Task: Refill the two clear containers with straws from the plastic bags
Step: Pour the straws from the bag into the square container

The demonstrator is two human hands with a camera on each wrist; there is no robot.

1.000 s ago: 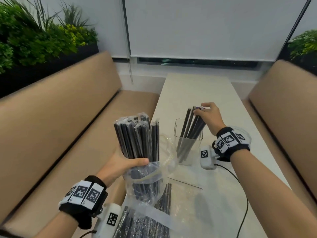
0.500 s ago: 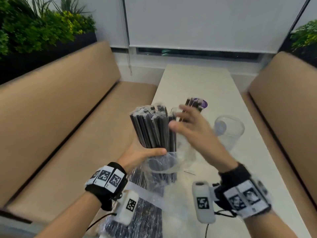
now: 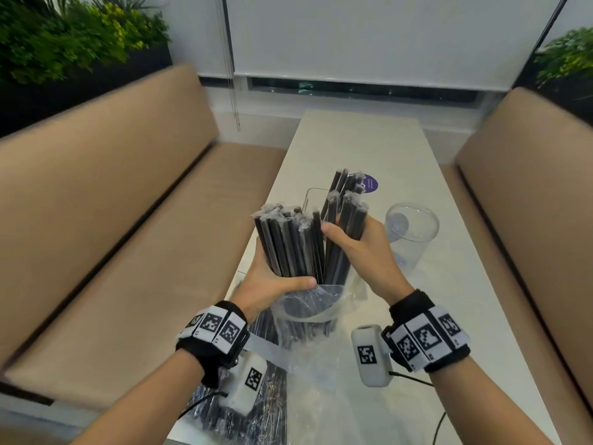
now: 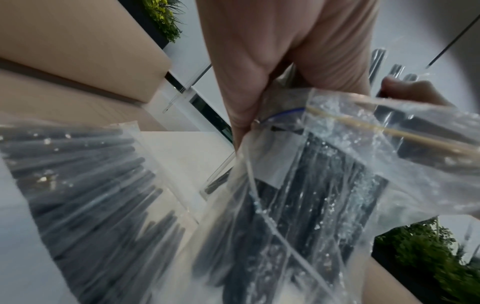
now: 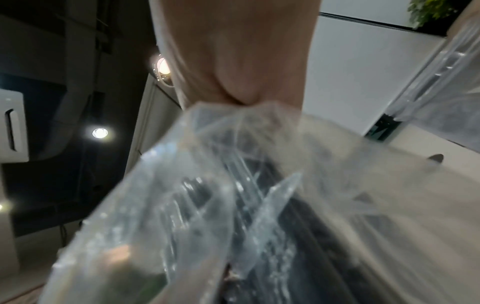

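Two hands work over the near end of a pale table (image 3: 362, 146). The left hand (image 3: 272, 281) is wrapped round a thick bundle of black straws (image 3: 288, 242) that stands upright out of an open plastic bag (image 3: 314, 309), thumb across the front of the bundle just above the bag's mouth. The right hand (image 3: 362, 248) has its fingers and thumb closed on a smaller bunch of straws (image 3: 346, 220) at the right side of that bundle, touching it. Just beyond the hands stands a square clear container (image 3: 313, 195) already holding some straws (their wrapped tips lean to the right). A round clear container (image 3: 412, 232), with no straws showing in it, stands to the right, near the right hand. A second bag of straws (image 4: 85, 185) lies flat at the table's near left edge, under the left wrist.
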